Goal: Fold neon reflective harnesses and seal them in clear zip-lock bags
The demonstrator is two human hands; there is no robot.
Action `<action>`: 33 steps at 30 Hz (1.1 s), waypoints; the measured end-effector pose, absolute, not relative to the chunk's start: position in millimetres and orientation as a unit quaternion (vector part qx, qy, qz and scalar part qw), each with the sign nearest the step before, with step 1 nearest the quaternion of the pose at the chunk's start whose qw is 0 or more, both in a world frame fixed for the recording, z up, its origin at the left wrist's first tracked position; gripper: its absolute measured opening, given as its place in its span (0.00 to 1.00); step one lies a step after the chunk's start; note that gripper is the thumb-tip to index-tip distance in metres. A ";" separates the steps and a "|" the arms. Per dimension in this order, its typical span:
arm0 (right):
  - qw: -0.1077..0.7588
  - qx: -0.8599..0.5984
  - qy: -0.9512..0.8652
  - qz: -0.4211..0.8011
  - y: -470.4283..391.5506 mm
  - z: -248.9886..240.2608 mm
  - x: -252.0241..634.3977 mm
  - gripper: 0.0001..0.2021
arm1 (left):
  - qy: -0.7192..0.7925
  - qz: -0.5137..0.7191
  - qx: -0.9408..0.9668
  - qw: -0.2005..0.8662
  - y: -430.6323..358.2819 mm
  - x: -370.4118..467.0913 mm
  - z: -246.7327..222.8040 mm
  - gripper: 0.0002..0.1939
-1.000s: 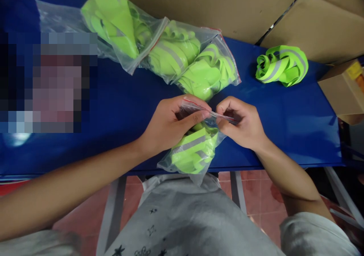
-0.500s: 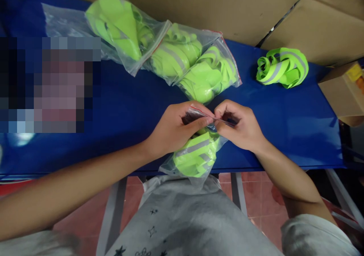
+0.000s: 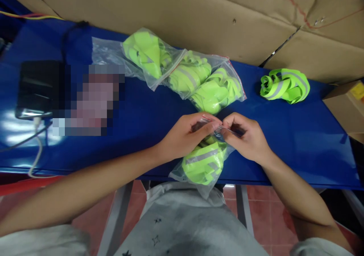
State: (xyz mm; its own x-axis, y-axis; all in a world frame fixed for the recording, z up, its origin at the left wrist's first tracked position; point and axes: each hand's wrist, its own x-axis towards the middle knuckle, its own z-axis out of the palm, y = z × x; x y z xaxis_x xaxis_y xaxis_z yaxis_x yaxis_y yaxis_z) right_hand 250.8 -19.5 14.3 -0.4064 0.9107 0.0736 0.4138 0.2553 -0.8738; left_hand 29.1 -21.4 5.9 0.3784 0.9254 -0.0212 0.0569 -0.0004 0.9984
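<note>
Both hands pinch the red-lined mouth of a clear zip-lock bag (image 3: 204, 158) at the table's front edge. Inside the bag lies a bundle of neon-yellow reflective straps with grey stripes. My left hand (image 3: 189, 135) grips the left part of the mouth between thumb and fingers. Close beside it, my right hand (image 3: 247, 135) pinches the mouth's right part, with the fingertips of both hands almost touching. Just beyond my hands, other filled zip-lock bags (image 3: 189, 76) overlap in a row. A loose bundle of neon reflective straps (image 3: 285, 86) sits unbagged at the back right.
The blue table (image 3: 142, 121) backs onto cardboard (image 3: 170, 13). Flat clear bags (image 3: 106, 53) lie at the back left. A black box-shaped device (image 3: 38, 87) with a white cable stands at the left, beside a blurred-out item (image 3: 95, 100). A cardboard box (image 3: 345, 106) is at the right edge.
The camera view has shifted, so the table appears lower and further right, and the black device shows at the left. Both hands keep their pinch on the bag's mouth.
</note>
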 end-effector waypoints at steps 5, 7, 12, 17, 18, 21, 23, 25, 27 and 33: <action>0.308 -0.453 -0.713 0.438 -13.5 16.7 255.0 0.05 | 0.410 0.392 0.634 0.525 -17.9 22.0 8.0 0.17; 0.318 -0.447 -0.716 0.432 -14.3 18.6 254.8 0.05 | 0.414 0.387 0.653 0.502 -18.7 21.3 9.1 0.18; 0.441 -0.457 -0.670 0.385 -10.0 25.4 264.3 0.05 | 0.432 0.405 0.770 0.238 -3.9 -12.4 28.9 0.22; 0.669 -0.457 -0.423 0.406 24.4 18.9 287.3 0.11 | 0.596 0.219 0.769 -0.072 42.7 -90.2 32.6 0.15; 0.682 -0.460 -0.385 0.419 31.9 14.9 292.0 0.11 | 0.607 0.177 0.770 -0.082 51.2 -101.0 27.6 0.15; 0.659 -0.480 -0.324 0.480 48.7 2.0 303.9 0.07 | 0.598 0.117 0.789 -0.080 68.0 -114.8 9.9 0.15; 0.649 -0.480 -0.304 0.506 53.6 -3.8 307.9 0.03 | 0.585 0.108 0.800 -0.076 73.2 -113.6 2.6 0.16; 0.660 -0.467 -0.289 0.513 54.0 -6.5 306.8 0.01 | 0.594 0.116 0.792 -0.076 76.6 -111.0 2.9 0.20; 0.657 -0.453 -0.287 0.530 50.7 -6.8 300.3 0.03 | 0.625 0.139 0.763 -0.087 80.2 -111.1 11.7 0.23; 0.524 -0.488 -0.357 0.600 26.8 -1.5 271.1 0.13 | 0.690 0.283 0.645 -0.168 79.5 -117.6 60.1 0.26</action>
State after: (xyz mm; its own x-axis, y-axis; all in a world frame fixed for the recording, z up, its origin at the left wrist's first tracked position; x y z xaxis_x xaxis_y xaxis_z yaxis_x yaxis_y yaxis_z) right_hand 271.1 26.8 -1.5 0.0245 0.9770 -0.2119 -0.2813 -0.1967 -0.9392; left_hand -117.6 79.5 60.1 -0.1108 0.7950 0.5964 0.9849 0.0074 0.1732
